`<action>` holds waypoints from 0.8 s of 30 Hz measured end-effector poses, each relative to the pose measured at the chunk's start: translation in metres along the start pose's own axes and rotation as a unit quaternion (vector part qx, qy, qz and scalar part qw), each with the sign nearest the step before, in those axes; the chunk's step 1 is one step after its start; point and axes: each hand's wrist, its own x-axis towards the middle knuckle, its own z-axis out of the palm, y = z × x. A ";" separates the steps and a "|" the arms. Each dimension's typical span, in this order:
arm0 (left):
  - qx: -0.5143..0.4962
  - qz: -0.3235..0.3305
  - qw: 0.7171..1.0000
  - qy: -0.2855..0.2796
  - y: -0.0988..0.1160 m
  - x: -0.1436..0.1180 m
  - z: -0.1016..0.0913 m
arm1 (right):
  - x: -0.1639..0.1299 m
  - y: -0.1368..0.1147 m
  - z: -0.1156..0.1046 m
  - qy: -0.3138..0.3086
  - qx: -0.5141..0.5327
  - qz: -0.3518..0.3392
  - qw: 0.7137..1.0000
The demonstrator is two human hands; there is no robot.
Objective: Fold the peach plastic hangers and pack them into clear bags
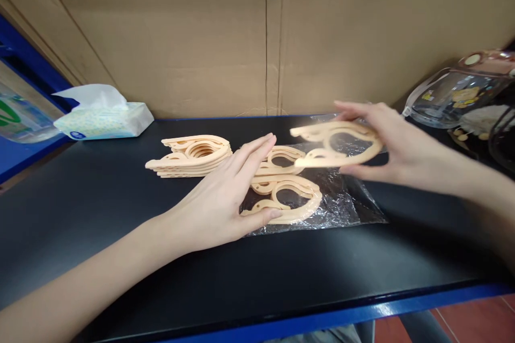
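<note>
My right hand (376,142) grips the curved end of a beige folded travel hanger (328,127), raised slightly above the tabletop and a little blurred. My left hand (231,190) lies across a clear plastic bag (350,203), its fingers stretched out and the thumb apart. Folded hangers (308,203) of the same kind lie in the bag, partly hidden under that hand. Just left of the bag, a neat stack of several folded hangers (197,159) rests on the table, its right end close to my left hand's fingers.
The black tabletop (100,214) has a blue front edge. A tissue pack (107,120) stands at the back left, beside a clear plastic bottle (24,112). A transparent cup (450,99) lies at the back right near dark cables. Brown cardboard (201,37) walls the back.
</note>
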 end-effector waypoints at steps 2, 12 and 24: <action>0.006 -0.003 1.000 -0.028 -0.004 0.000 0.001 | -0.003 0.026 -0.012 -0.021 -0.005 0.045 0.999; -0.004 -0.040 0.992 -0.118 -0.007 0.001 0.000 | -0.020 0.057 -0.022 -0.188 0.001 0.079 0.979; -0.012 -0.054 0.989 -0.140 -0.009 0.000 0.003 | -0.008 0.030 -0.007 -0.184 0.120 0.061 0.974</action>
